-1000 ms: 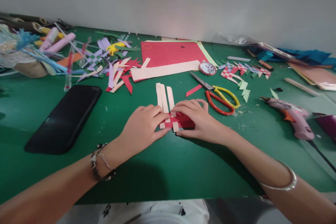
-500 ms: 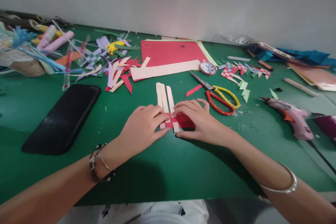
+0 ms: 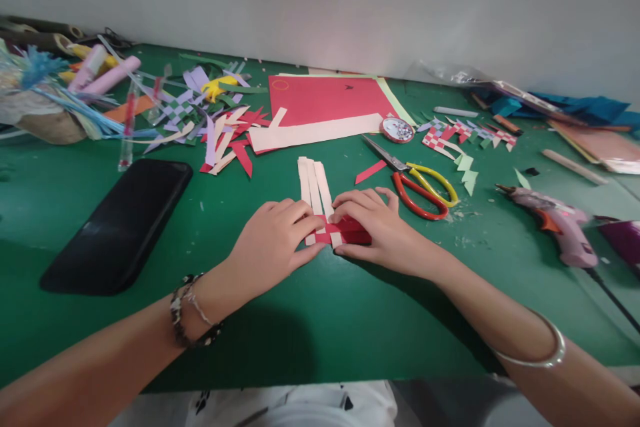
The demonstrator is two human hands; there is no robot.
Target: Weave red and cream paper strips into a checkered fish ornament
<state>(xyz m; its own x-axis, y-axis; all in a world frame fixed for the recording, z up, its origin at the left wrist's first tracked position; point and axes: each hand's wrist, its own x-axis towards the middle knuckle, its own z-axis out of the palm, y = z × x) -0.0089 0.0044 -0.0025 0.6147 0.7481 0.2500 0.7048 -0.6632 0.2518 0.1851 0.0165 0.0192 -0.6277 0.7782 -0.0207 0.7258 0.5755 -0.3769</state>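
Cream paper strips (image 3: 311, 183) are woven through red paper strips (image 3: 359, 233) on the green table in front of me. The cream strips stand out on the far side, side by side, and their short ends show at the near edge. My left hand (image 3: 273, 240) grips the weave's left end, fingers on top and thumb at the near edge. With its fingertips at the rightmost cream strip, my right hand (image 3: 373, 227) holds the weave's right part. Its thumb lies by that strip's near end. Fingers of both hands hide parts of the weave.
Scissors (image 3: 425, 188) and a red paper scrap (image 3: 371, 172) lie beyond my right hand. A hot glue gun (image 3: 555, 217) is far right, a black phone (image 3: 120, 227) left. Red paper sheets (image 3: 320, 99), a round tin (image 3: 397, 128) and paper scraps (image 3: 233, 140) lie at the back.
The rightmost cream strip has slid slightly away from me, and its far end has swung left against its neighbour. Both hands stay nearly in place.
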